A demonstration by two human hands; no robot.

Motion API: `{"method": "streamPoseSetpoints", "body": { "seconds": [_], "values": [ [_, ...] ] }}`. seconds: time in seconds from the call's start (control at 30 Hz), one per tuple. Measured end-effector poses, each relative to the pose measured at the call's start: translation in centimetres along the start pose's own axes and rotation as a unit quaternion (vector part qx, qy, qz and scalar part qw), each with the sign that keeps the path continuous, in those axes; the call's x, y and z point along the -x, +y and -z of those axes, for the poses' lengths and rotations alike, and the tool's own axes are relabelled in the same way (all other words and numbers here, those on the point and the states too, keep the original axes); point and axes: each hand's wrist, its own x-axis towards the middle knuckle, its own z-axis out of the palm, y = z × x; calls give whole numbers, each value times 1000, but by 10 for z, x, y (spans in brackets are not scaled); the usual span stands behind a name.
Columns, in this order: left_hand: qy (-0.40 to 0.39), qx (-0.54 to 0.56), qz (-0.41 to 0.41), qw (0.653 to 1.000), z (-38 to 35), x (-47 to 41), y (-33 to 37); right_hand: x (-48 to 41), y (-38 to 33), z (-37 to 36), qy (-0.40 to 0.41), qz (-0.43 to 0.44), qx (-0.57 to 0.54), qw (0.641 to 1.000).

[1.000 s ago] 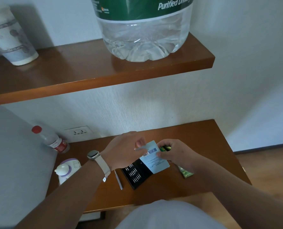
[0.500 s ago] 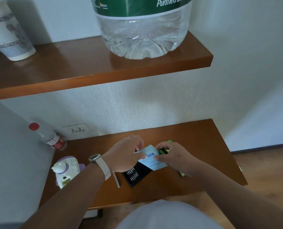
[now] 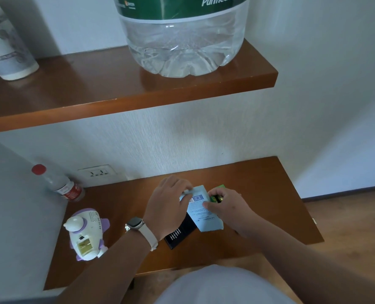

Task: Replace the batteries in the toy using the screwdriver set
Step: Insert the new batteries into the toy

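Note:
A white and purple toy (image 3: 85,233) lies at the left of the lower wooden shelf (image 3: 270,194), its battery compartment open and facing up. The black screwdriver bit tray (image 3: 180,235) lies at mid-shelf, partly under a light blue box (image 3: 205,216). My left hand (image 3: 169,202) pinches the box's upper left edge. My right hand (image 3: 228,208) presses its thumb on the box and curls its fingers around a green battery pack (image 3: 217,197). The rest of the pack is hidden under the hand.
A small red-capped bottle (image 3: 61,185) leans in the back left corner by a wall socket (image 3: 99,172). The upper shelf (image 3: 138,102) overhangs, bearing a big water jug (image 3: 182,40) and a paper cup (image 3: 4,47). The floor lies to the right.
Both hands have drifted slightly toward the wall with the blue box between them. My left wrist now hides the thin silver tool that lay by the tray.

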Motion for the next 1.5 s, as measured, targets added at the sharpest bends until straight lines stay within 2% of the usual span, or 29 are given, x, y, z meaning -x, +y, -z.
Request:
{"method": "streamPoseSetpoints", "body": {
  "seconds": [0.23, 0.33, 0.47, 0.57, 0.7, 0.77, 0.9, 0.97, 1.03, 1.1, 1.27, 1.5],
  "values": [
    [90, 76, 65, 991, -12, 6, 16, -2, -4, 0, 86, 10, 11, 996],
    [89, 136, 117, 980, -21, 7, 26, -3, -7, -1, 121, 21, -13, 992],
    [84, 271, 239, 929, -32, 4, 42, 0, -16, -4, 130, 42, -38, 990],
    [122, 343, 282, 888, -34, -4, 50, 2, -21, -11, 116, 38, -70, 990],
    [157, 323, 264, 895, -30, -12, 41, 8, -27, -14, 81, 36, -91, 992],
    [141, 326, 251, 900, -25, -11, 32, 11, -30, -10, 32, 9, -168, 985],
    [114, 376, 227, 891, -17, -9, 17, 12, -34, 0, -29, -59, -393, 917],
    [96, 376, 214, 896, -16, -7, 10, 11, -38, 5, -38, -80, -456, 886],
    [62, 369, 197, 906, -15, -5, 5, 9, -41, 10, -41, -86, -485, 869],
    [22, 357, 177, 917, -13, -3, 3, 6, -44, 13, -37, -77, -479, 874],
    [-74, 338, 129, 929, -7, -2, 7, 0, -50, 16, -33, -5, -397, 917],
    [-141, 325, 99, 930, -5, -3, 6, -7, -54, 12, -31, 53, -339, 939]
  ]
}}
